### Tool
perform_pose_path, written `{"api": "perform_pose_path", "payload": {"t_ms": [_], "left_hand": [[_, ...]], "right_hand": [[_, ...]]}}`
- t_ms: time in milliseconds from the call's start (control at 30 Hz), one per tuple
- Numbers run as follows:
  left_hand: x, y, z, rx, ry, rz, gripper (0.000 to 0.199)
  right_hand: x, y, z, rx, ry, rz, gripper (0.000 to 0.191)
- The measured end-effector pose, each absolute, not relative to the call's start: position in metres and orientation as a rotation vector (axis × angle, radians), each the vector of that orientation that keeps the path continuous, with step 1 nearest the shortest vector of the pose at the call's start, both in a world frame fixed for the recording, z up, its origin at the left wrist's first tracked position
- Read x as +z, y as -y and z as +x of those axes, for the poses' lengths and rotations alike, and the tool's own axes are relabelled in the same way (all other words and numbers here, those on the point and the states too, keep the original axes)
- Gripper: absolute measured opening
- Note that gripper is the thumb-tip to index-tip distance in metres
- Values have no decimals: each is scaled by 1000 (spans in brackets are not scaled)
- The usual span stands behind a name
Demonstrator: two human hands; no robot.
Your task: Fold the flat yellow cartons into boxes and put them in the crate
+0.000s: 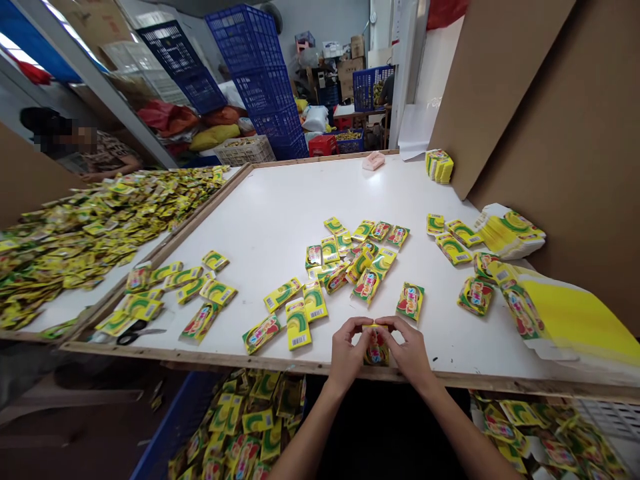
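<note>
My left hand point(347, 348) and right hand point(411, 350) both grip one small yellow-green box point(377, 352), fingertips at its upper end and thumbs on its face; it sits between them at the near edge of the white table point(290, 200). Just beyond the right hand I see a lone box point(411, 301) lying flat. Farther ahead of both hands lies a loose cluster of boxes point(345, 257). Out to the right hand's right, I have fanned yellow cartons point(585, 317). Well left of the left hand rest black-handled scissors point(134, 333); below it on that side stands a filled blue crate point(167, 417).
</note>
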State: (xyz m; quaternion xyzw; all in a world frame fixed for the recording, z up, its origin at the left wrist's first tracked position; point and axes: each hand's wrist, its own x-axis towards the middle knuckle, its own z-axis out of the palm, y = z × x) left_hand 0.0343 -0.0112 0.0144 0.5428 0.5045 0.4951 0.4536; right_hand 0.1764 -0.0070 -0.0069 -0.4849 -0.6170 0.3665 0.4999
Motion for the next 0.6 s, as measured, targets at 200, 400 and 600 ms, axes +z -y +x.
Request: {"api": "perform_pose_path", "payload": {"t_ms": [200,400,600], "left_hand": [[8,5,35,1233,-1280,1275,17],[1,9,32,1179,-1215,1397,19],[26,36,-17,1289,-1494,1536,18]], "right_hand": [[-3,-1,181,929,1486,-1228,21],[-15,7,185,925,1520,-1106,19],[-17,10,190,943,1484,-1203,28]]}}
